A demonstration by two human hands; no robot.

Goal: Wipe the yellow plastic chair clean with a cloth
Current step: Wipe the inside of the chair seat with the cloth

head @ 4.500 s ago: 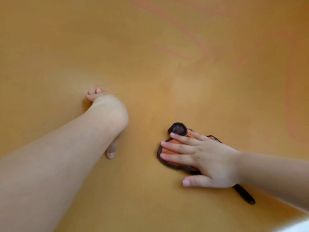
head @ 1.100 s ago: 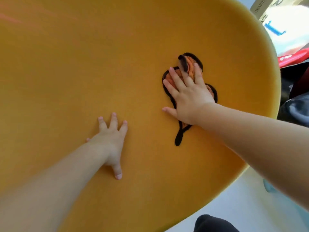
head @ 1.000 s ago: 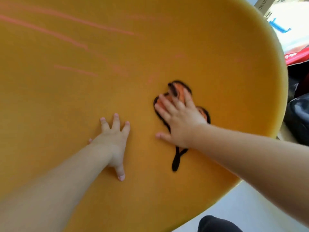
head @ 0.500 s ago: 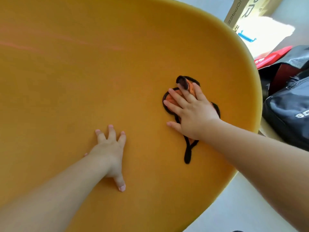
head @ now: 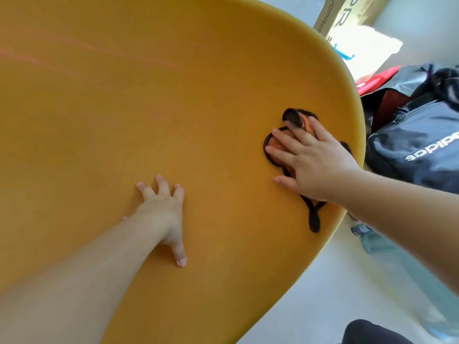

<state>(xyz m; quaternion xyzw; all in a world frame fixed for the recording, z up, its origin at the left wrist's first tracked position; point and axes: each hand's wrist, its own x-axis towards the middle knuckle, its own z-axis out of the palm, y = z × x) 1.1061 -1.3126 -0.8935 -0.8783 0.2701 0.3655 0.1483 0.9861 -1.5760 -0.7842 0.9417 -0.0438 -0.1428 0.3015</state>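
The orange cloth [head: 313,218] is pressed to the yellow plastic chair [head: 173,115] under the spread grip of the right hand [head: 319,165], the left hand [head: 162,209] flat alongside. Wiping is judged underway; pink streaks [head: 104,49] beyond the grip should be swept next.

Yellow chair [head: 173,120]: shell cut off by the frame from 6 through 9 to 12 o'clock; only its rim from 1 to 5 o'clock shows. Cloth [head: 276,146]: mostly hidden under the right hand [head: 315,162]; an orange patch, dark edging and a loop show. Left hand [head: 162,212]: palm hidden against the chair. Cardboard box [head: 332,18], 1 o'clock: cropped, lettering incomplete. Black bag [head: 417,140], 3 o'clock: cropped, logo incomplete. Dark shape [head: 367,333], 5 o'clock: cropped, unidentifiable. Bluish object [head: 375,240], 4 o'clock: blurred, partly behind the right forearm.
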